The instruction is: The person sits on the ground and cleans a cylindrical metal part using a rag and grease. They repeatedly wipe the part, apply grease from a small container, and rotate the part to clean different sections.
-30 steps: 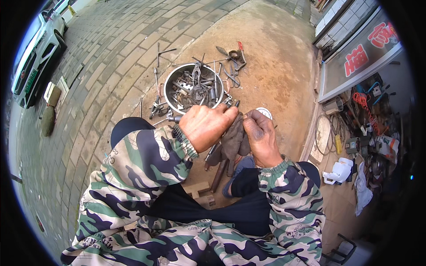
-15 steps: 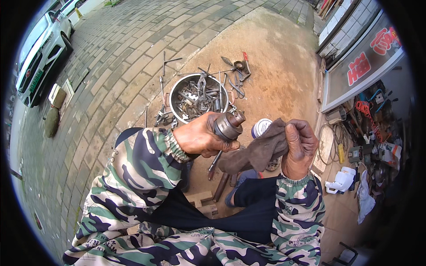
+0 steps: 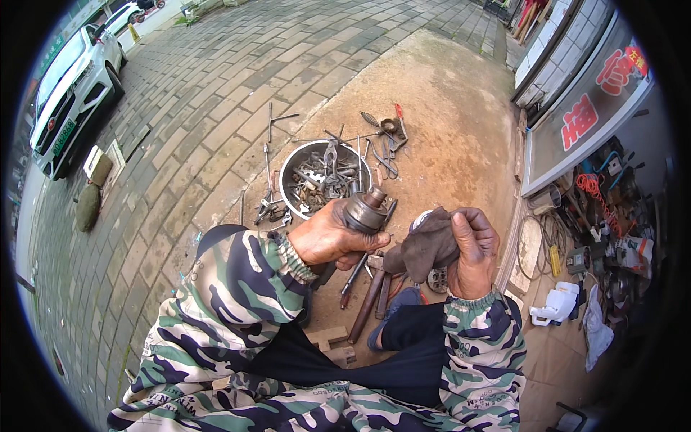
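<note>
Head: metal part (image 3: 366, 214) aslant, stub (image 3: 376, 195) forward

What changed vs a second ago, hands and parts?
The hands have parted: the right hand now holds the brown rag off to the right, and the round metal part shows bare in the left hand. Any new grip or release is unclear. The metal basin stayed on the ground.
</note>
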`<action>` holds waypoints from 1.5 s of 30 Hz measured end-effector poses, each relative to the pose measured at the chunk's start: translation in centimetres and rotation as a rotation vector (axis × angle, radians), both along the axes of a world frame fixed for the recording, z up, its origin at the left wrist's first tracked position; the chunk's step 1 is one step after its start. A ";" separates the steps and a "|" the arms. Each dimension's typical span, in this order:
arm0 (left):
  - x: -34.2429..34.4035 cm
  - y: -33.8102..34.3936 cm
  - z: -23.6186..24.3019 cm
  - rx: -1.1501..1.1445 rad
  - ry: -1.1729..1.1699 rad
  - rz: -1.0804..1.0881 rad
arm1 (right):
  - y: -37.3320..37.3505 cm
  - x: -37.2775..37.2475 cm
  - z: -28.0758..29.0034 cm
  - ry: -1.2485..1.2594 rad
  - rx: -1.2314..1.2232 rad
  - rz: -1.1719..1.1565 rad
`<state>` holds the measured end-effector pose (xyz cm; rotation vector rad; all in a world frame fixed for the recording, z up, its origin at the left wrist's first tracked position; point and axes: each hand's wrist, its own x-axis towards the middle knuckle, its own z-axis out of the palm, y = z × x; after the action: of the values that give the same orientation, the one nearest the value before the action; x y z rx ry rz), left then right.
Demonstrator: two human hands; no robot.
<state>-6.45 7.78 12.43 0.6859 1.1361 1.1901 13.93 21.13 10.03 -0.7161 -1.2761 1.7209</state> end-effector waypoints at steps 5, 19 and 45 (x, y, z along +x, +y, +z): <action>0.4 0.1 -0.1 -0.004 0.000 0.048 | -0.2 -0.2 0.2 -0.013 -0.020 0.016; 0.9 0.4 -3.2 0.135 0.515 0.148 | 0.0 -0.7 1.1 0.129 -0.098 0.038; 0.6 -0.2 -1.2 0.095 0.181 -0.348 | -0.7 -0.3 3.6 -0.186 0.848 0.578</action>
<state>-5.81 7.54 11.19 1.0359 1.0602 0.9026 13.61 20.47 13.59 0.0115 -2.2830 1.3136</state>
